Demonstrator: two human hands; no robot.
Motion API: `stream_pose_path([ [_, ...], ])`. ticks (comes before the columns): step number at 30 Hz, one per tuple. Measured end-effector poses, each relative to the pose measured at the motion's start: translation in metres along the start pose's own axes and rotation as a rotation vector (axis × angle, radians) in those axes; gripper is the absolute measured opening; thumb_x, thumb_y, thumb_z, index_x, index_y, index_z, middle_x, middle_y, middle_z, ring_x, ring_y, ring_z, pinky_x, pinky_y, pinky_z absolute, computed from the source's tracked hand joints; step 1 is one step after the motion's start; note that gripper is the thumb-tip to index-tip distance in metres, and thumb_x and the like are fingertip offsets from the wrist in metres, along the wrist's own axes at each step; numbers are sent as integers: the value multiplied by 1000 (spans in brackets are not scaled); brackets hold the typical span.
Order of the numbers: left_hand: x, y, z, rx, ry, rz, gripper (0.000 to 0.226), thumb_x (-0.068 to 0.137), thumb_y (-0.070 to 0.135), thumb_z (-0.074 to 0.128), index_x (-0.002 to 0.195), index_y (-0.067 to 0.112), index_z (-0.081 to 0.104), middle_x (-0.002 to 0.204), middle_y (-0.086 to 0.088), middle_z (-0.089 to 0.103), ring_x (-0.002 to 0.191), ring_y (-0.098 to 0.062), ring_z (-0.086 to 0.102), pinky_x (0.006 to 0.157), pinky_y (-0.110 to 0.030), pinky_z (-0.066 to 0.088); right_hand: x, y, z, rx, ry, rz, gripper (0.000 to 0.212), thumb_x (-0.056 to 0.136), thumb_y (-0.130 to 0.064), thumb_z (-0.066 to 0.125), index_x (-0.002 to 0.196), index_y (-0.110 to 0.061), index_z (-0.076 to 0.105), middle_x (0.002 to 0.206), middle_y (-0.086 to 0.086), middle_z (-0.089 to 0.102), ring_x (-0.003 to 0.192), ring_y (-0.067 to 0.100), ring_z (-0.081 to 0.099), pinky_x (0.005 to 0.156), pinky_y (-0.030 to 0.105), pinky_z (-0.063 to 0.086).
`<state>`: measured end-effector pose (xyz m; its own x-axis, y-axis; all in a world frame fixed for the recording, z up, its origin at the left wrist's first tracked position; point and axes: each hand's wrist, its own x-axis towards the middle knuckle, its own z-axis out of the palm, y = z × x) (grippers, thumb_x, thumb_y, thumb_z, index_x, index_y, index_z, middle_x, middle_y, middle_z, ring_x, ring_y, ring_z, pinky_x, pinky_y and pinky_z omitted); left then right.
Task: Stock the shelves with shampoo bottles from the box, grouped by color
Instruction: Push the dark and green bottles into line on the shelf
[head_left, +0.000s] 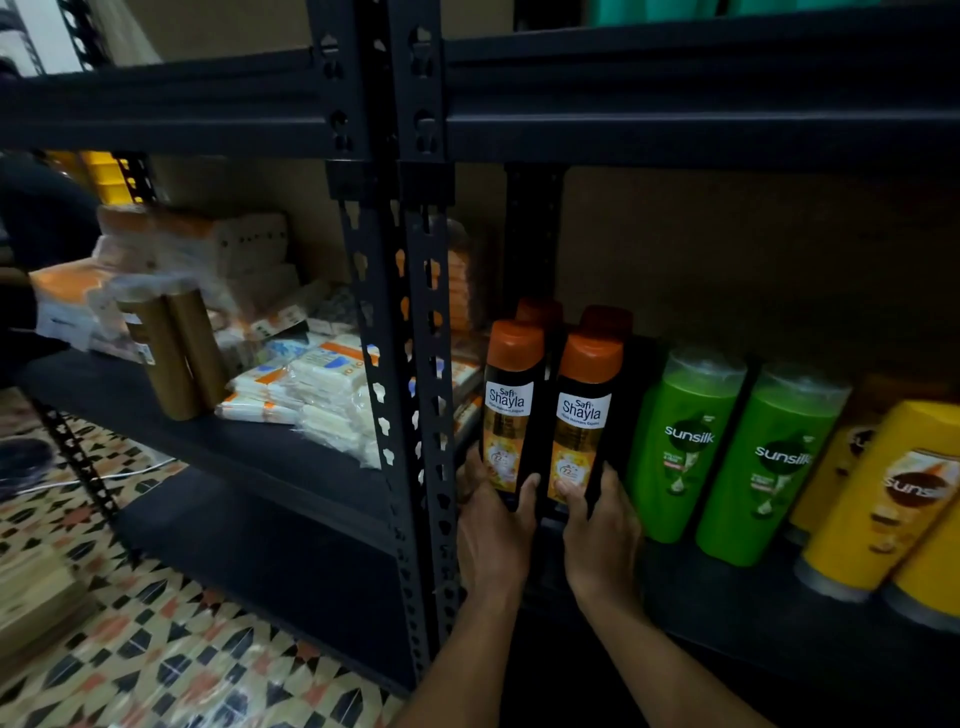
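here, grips two black bottles with orange caps, one per hand. curls the left hand (491, 525) round the foot of the left black bottle (511, 395), thumb laid across the front of the label. curls the right hand (600, 525) round the foot of the right black bottle (584, 410) in the same way. holds both upright, side by side and almost touching, at the front left corner of the shelf (727, 597), just at 3 o'clock of the post (415, 364). cannot tell whether the bases sit on the board, hidden as they are behind the fingers. right behind, at 12 o'clock of the held pair, two more orange-capped bottles (605, 317), upright. at 3 o'clock of the pair, near but apart, two green bottles (680, 447) standing side by side. further along, toward 4 o'clock, yellow bottles (883, 499) running out of the frame. at 9 o'clock, past the post, on the neighbouring shelf, two gold bottles (171, 353) upright and touching, with a heap of white wrapped packs (322, 384) between them and the post. down at 7 o'clock, patterned floor tiles (156, 623).
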<state>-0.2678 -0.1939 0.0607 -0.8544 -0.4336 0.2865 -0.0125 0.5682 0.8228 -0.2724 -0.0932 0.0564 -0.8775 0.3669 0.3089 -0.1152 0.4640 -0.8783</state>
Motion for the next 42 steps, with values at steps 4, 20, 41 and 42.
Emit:
stream_pose_path([
  [4,0,2,0,30,2,-1,79,97,47,63,161,17,26,159,-6,43,137,-22,53,103,-30,46,1,1,0,-3,-9,6,43,100,-22,60,141,-13,54,131,12,64,116,32,61,85,31,42],
  [20,1,7,8,161,24,-64,80,96,64,52,161,27,24,164,-2,32,148,-21,38,101,-39,51,4,0,-1,-38,-35,45,43,101,-20,58,143,-19,49,134,7,62,116,27,62,84,32,45],
  [41,-1,7,10,111,66,-56,80,96,59,58,162,32,20,159,-5,44,144,-23,45,105,-41,50,5,3,2,-57,-23,36,45,104,-25,55,148,-21,44,138,6,60,122,27,59,87,33,45],
  [42,-1,7,10,96,68,-64,80,95,59,59,161,32,22,158,-5,44,144,-23,45,105,-41,50,5,4,2,-52,-25,37,45,104,-25,55,148,-21,44,138,6,60,121,26,59,87,32,44],
])
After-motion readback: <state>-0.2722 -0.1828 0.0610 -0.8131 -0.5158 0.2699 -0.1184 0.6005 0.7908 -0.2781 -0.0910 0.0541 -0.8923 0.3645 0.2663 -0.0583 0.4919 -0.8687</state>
